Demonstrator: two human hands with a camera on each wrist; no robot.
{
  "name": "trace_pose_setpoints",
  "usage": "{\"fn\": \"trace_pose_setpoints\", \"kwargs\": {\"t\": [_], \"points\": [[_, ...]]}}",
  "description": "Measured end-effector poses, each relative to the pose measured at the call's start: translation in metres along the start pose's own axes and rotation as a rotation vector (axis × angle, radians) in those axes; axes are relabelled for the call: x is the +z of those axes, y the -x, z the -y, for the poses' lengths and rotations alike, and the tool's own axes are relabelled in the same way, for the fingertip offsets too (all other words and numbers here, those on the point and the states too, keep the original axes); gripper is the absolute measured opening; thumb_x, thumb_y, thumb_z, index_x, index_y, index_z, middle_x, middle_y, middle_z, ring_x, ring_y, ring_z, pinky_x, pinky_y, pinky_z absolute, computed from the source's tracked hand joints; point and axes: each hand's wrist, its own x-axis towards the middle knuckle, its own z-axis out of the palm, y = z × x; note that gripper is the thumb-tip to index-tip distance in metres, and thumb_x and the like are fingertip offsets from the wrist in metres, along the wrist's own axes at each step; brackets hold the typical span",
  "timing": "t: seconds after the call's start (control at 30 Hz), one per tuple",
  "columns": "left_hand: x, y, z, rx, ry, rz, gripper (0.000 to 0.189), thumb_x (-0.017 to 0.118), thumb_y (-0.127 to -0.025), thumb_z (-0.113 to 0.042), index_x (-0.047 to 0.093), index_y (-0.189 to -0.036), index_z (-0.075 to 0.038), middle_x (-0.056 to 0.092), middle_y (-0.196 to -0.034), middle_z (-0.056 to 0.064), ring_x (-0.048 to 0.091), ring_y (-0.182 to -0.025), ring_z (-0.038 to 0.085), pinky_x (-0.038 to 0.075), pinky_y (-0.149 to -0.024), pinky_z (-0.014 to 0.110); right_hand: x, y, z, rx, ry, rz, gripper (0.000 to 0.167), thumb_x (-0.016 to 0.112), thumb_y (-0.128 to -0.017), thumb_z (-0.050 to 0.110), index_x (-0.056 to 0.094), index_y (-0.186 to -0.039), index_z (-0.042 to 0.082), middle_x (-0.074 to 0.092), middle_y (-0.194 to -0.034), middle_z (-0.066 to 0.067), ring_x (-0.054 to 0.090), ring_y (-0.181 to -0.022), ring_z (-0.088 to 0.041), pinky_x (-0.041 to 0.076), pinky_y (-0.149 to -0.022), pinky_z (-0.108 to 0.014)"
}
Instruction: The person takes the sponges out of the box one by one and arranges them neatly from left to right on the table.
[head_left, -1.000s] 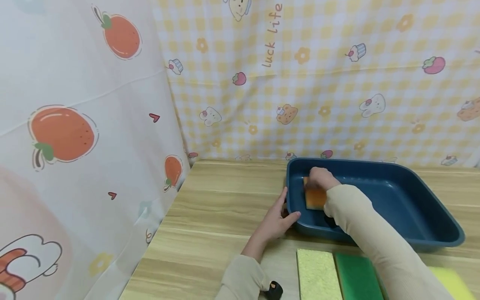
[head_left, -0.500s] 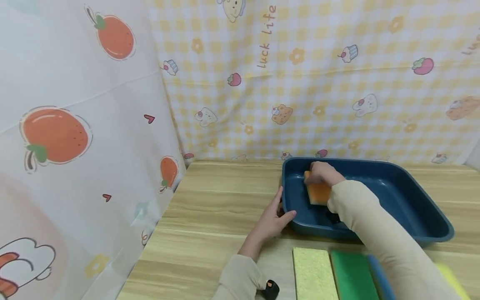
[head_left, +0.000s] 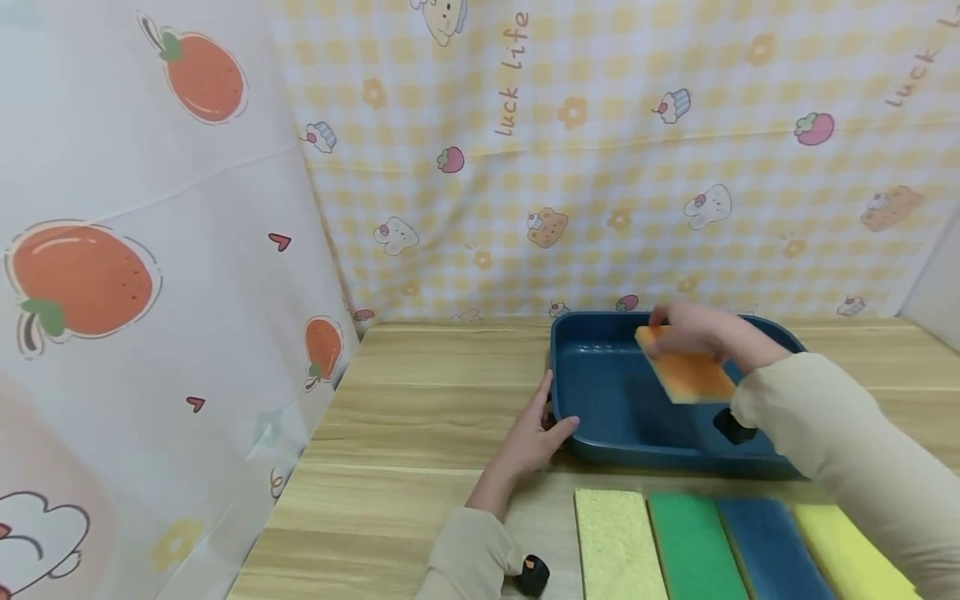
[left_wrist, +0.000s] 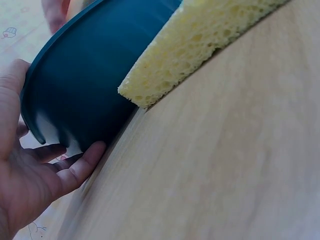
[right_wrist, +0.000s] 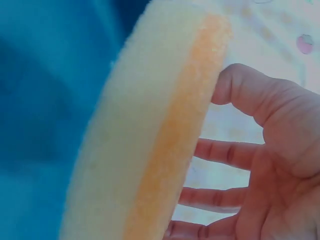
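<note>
My right hand [head_left: 701, 335] grips a sponge [head_left: 693, 379] over the dark blue pan [head_left: 603, 404], its orange face upward and its body tilted. In the right wrist view the same sponge [right_wrist: 160, 125] shows a thick pale-yellow layer under a thinner orange one, with thumb and fingers on the orange side. My left hand [head_left: 528, 437] holds the pan at its left end. The left wrist view has the thumb at the pan's rim [left_wrist: 37, 60] and the fingers around its outer side, low near the table.
In front of the pan lie a pale-yellow sponge [head_left: 618, 542], a green-topped sponge [head_left: 697, 542], a blue-topped sponge [head_left: 776, 546] and a bright yellow sponge [head_left: 855, 546], side by side on the wooden table [head_left: 420, 417]. A patterned curtain [head_left: 465, 208] hangs behind.
My right hand has lifted the orange sponge off the pan's floor and carried it to the right, tilting it. My left hand keeps its hold on the pan. The view has shifted slightly right.
</note>
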Motion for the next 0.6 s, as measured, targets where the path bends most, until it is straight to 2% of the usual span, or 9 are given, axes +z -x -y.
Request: {"fn": "trace_pose_setpoints", "kwargs": {"t": [0.03, 0.13, 0.23, 0.4, 0.47, 0.53, 0.6], "points": [[-0.001, 0.0, 0.0, 0.0, -0.001, -0.001, 0.074, 0.055, -0.089, -0.033, 0.008, -0.146, -0.026, 0.028, -0.144, 0.005, 0.046, -0.117, 0.024, 0.047, -0.085, 0.036, -0.002, 0.006, -0.004, -0.011, 0.017, 0.001, 0.061, 0.059, -0.083, 0.03, 0.033, -0.131, 0.003, 0.043, -0.112, -0.025, 0.048, -0.069, -0.026, 0.043, -0.048, -0.035], [-0.002, 0.0, 0.0, -0.002, -0.01, -0.009, 0.074, 0.054, -0.089, -0.033, 0.008, -0.146, -0.026, 0.028, -0.144, 0.005, 0.046, -0.117, 0.024, 0.044, -0.09, 0.038, -0.006, 0.023, -0.018, -0.044, 0.062, -0.014, 0.059, 0.062, -0.081, 0.032, 0.038, -0.127, 0.003, 0.045, -0.106, -0.024, 0.042, -0.056, -0.02, 0.041, -0.042, -0.031], [-0.003, 0.0, 0.001, -0.003, -0.025, -0.013, 0.074, 0.054, -0.089, -0.034, 0.008, -0.146, -0.027, 0.029, -0.144, 0.006, 0.046, -0.117, 0.024, 0.042, -0.092, 0.04, -0.005, 0.04, -0.034, -0.07, 0.102, -0.049, 0.058, 0.064, -0.08, 0.031, 0.041, -0.125, 0.003, 0.048, -0.1, -0.023, 0.041, -0.05, -0.018, 0.04, -0.04, -0.031], [-0.002, 0.0, 0.002, -0.006, -0.028, -0.009, 0.073, 0.054, -0.089, -0.034, 0.009, -0.146, -0.027, 0.029, -0.144, 0.007, 0.045, -0.118, 0.026, 0.042, -0.092, 0.041, 0.0, 0.066, -0.063, -0.127, 0.166, -0.127, 0.057, 0.069, -0.076, 0.025, 0.044, -0.12, -0.002, 0.054, -0.091, -0.018, 0.042, -0.054, -0.018, 0.038, -0.046, -0.032], [-0.002, 0.0, 0.002, -0.009, -0.018, -0.005, 0.073, 0.054, -0.089, -0.034, 0.009, -0.146, -0.027, 0.029, -0.144, 0.007, 0.046, -0.118, 0.026, 0.043, -0.091, 0.04, 0.003, 0.074, -0.077, -0.149, 0.202, -0.17, 0.057, 0.072, -0.073, 0.023, 0.046, -0.116, -0.006, 0.056, -0.093, -0.022, 0.046, -0.059, -0.02, 0.04, -0.051, -0.033], [-0.003, 0.0, 0.002, -0.009, -0.008, 0.0, 0.073, 0.054, -0.089, -0.034, 0.009, -0.146, -0.027, 0.029, -0.144, 0.007, 0.046, -0.117, 0.025, 0.045, -0.089, 0.039, 0.006, 0.082, -0.092, -0.15, 0.252, -0.218, 0.057, 0.075, -0.069, 0.022, 0.049, -0.111, -0.008, 0.057, -0.095, -0.027, 0.05, -0.067, -0.024, 0.042, -0.057, -0.035], [-0.003, 0.0, 0.002, -0.007, -0.001, 0.005, 0.073, 0.054, -0.089, -0.033, 0.008, -0.146, -0.027, 0.029, -0.144, 0.008, 0.047, -0.116, 0.024, 0.046, -0.087, 0.038, 0.009, 0.088, -0.107, -0.12, 0.272, -0.239, 0.058, 0.077, -0.067, 0.023, 0.051, -0.108, -0.009, 0.057, -0.096, -0.029, 0.051, -0.07, -0.027, 0.044, -0.058, -0.038]]}}
